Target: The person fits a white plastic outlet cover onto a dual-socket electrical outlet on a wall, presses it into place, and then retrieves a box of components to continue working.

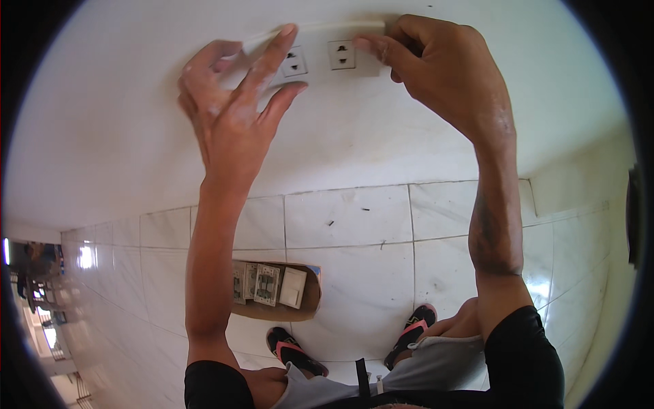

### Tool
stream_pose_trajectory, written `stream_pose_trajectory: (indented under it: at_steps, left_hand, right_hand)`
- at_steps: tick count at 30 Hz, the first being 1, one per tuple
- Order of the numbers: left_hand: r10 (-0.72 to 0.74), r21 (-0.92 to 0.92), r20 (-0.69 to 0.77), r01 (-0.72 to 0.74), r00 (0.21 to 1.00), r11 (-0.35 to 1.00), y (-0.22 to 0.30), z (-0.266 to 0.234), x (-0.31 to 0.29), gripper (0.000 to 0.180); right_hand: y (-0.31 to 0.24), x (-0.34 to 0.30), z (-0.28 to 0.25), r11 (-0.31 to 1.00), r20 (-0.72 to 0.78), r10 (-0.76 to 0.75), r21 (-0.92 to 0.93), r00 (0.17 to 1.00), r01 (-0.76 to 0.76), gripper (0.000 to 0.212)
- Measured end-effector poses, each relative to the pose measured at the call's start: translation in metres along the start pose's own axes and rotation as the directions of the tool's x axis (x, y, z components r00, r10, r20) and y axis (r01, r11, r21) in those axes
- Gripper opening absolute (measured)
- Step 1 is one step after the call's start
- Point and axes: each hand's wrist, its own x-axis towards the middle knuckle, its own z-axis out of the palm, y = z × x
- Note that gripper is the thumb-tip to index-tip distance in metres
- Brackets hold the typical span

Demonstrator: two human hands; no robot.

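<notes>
A white wall outlet plate (318,57) with two sockets sits against the white wall at the top of the head view. My left hand (235,112) is at its left end with the fingers spread, the index finger lying across the plate beside the left socket (294,61) and the thumb below. At the other end, my right hand (453,75) grips the plate's edge; the thumb rests on its face near the right socket (342,54) and the other fingers curl by the rim. The plate's left end is partly hidden behind my left hand.
On the tiled floor, a cardboard box (272,315) holds several switch or outlet parts (267,285) and a white cover plate (293,288). Small dark scraps (331,223) lie near the wall's foot. My sandalled feet stand below. Furniture (37,293) shows at the far left.
</notes>
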Motion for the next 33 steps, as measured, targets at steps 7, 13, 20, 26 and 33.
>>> stream_pose_trajectory:
  at_steps: [7,13,20,26,33]
  left_hand:
    - [-0.335,-0.364,0.142,0.364,0.931,0.857,-0.014,-0.015,-0.008,0.035]
    - [-0.346,-0.254,0.734,0.709,0.584,0.658,-0.032,-0.039,0.030,0.037]
    - [-0.313,-0.400,0.712,0.729,0.629,0.555,-0.038,-0.029,0.013,0.037]
    - [-0.367,-0.521,0.600,0.695,0.711,0.495,-0.027,-0.009,-0.009,0.037]
    - [-0.368,-0.571,0.593,0.696,0.716,0.434,-0.030,0.011,-0.027,0.041]
  right_hand:
    - [-0.011,-0.003,0.002,0.992,0.025,0.051,-0.116,0.998,-0.047,0.045]
    - [-0.005,-0.007,0.007,0.996,0.013,-0.028,-0.086,1.000,0.029,0.042]
    - [-0.017,-0.012,0.005,0.989,0.134,0.080,-0.133,0.988,-0.062,0.038]
    - [-0.020,-0.012,0.004,0.970,0.154,0.205,-0.168,0.967,-0.178,0.033]
    - [-0.007,-0.009,0.010,0.961,0.141,0.147,-0.256,0.979,-0.108,0.029]
